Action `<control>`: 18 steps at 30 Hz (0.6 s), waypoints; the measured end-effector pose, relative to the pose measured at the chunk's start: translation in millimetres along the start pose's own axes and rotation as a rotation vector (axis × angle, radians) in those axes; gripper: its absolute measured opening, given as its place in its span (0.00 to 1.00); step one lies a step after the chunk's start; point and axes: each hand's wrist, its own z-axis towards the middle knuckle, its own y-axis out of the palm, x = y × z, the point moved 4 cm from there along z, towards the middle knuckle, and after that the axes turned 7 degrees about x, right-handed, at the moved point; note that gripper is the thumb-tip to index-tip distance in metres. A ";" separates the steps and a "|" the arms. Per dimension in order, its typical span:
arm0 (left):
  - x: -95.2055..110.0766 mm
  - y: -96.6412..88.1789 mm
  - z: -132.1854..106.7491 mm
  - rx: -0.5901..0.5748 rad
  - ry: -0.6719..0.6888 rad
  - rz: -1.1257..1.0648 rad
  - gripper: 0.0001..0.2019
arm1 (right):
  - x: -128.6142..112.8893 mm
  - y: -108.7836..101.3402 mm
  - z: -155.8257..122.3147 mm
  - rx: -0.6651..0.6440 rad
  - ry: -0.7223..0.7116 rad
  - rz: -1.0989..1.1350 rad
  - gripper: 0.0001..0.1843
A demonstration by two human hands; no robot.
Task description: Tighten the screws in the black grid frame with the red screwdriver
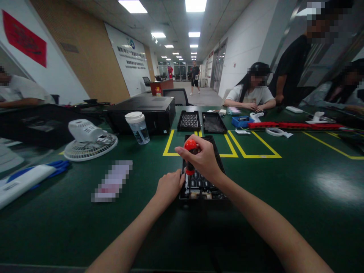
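A screwdriver with a red and black handle stands nearly upright in my right hand, whose fingers are wrapped round the handle. Its shaft points down into the near left part of an open black plastic case. Rows of dark rounded shapes fill the middle of the case, with small pale parts along its near end. My left hand grips the case's left edge, its thumb and fingers closed on the wall. The screw under the tip is too small to make out, and my right hand hides part of the case.
Beyond lie a similar filled case and a black tray. Left are a lidded cup, a white fan, a large black box and blue gloves. A blue bin and tape roll lie right. People sit around.
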 end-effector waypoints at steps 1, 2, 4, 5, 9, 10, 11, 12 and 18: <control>0.1 -0.5 -0.2 -0.008 -0.012 0.005 0.18 | 0.2 0.5 -0.1 0.011 -0.004 -0.016 0.15; 0.4 -1.0 -0.3 -0.013 -0.017 0.008 0.18 | 0.5 1.1 -0.2 0.020 -0.006 -0.030 0.16; 1.1 -1.7 -0.4 -0.015 -0.016 0.009 0.17 | 1.2 2.5 -0.7 0.039 -0.006 -0.056 0.16; 1.3 -1.6 -0.3 -0.016 -0.014 0.008 0.17 | 1.5 3.1 -1.0 0.049 -0.007 -0.069 0.16; 0.1 0.8 0.4 -0.008 -0.007 0.007 0.18 | 1.4 4.8 -3.3 0.114 -0.018 -0.122 0.16; -0.3 1.7 0.6 -0.007 -0.003 0.006 0.18 | 1.4 5.1 -4.1 0.132 -0.018 -0.131 0.16; -0.7 2.4 0.8 -0.005 0.000 0.004 0.18 | 1.4 5.5 -4.9 0.147 -0.015 -0.137 0.17; -1.0 3.1 0.9 -0.003 0.004 0.001 0.18 | 1.6 5.8 -5.6 0.159 -0.011 -0.139 0.16; -2.1 5.4 1.3 0.005 0.003 -0.004 0.19 | 4.1 7.3 -7.7 0.206 0.027 -0.069 0.16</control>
